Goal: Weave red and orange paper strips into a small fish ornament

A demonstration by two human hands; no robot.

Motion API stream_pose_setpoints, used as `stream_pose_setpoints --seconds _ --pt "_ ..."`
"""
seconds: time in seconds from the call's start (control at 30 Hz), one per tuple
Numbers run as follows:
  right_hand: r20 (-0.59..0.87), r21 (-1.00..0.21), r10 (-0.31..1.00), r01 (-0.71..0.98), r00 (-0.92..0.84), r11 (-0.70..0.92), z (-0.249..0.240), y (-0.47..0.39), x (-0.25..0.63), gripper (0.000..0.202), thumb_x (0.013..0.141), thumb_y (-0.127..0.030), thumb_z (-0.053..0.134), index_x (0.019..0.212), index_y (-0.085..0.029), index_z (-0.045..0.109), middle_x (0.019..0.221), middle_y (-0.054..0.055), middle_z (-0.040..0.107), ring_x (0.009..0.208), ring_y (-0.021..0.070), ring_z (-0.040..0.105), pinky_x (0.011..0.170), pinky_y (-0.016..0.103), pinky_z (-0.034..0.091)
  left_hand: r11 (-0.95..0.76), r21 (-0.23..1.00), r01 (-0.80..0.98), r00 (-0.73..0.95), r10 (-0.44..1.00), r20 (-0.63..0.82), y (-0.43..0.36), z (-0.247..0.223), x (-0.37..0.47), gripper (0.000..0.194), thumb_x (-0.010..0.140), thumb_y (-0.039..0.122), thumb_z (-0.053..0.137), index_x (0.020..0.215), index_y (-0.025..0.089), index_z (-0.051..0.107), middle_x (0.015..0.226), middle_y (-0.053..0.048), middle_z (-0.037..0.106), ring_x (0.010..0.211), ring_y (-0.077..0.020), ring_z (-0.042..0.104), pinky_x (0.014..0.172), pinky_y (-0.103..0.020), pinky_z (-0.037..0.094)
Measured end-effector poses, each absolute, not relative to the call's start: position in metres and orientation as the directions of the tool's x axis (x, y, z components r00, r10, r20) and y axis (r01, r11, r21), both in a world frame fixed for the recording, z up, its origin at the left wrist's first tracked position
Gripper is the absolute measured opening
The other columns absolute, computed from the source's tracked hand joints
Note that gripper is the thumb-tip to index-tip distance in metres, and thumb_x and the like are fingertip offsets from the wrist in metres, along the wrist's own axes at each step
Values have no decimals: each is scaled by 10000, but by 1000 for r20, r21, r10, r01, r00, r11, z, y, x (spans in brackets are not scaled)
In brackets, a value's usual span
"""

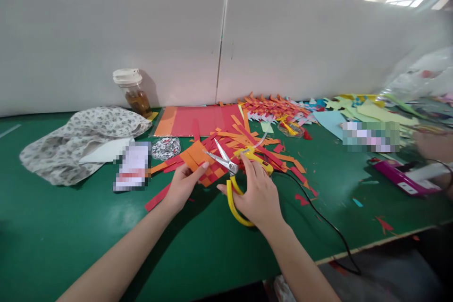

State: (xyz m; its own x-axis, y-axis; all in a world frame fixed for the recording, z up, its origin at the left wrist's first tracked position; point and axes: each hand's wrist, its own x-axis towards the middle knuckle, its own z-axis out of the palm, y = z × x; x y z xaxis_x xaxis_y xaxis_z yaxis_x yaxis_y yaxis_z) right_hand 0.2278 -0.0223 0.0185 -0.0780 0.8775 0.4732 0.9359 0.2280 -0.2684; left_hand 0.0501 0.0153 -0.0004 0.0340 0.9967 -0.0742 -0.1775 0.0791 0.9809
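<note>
The left hand (180, 186) pinches the woven paper (194, 153) between thumb and fingers, midway between the table's (88, 240) back and front edges, likely to steady it. The right hand (260, 193) is closed round the handles of the scissors (232, 168), blades parted at the paper. The glue gun (265, 166) lies nearer the back edge, probably for easy reach

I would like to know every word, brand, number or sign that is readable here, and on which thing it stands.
No text can be read.
Glue gun: small label, too small to read.
Purple device: white patches, unreadable.
Item beside the cloth: pixelated.
Item on the pale blue paper: pixelated.
Scissors: no marking seen.
</note>
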Motion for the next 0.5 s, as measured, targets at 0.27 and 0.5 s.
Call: stream_pose_setpoints --seconds 0.27,0.5 --pt "511 -318 857 911 -69 262 17 -25 228 750 741 -579 542 1339 -166 362 1065 136 553 995 307 538 819 433 462 96 948 -303 152 987 -52 27 3 32 294 653 302 740 911 175 673 890 -52 717 739 -174 668 709 -301 541" --pt "589 -358 806 874 -61 328 21 -27 228 735 735 -527 566 1331 -146 367 1019 119 555 930 262 547 788 397 471 61 968 -244 171 985 -19 29 1 32 265 640 245 742 891 187 679 834 -33 716 736 -164 661 709 -286 532"
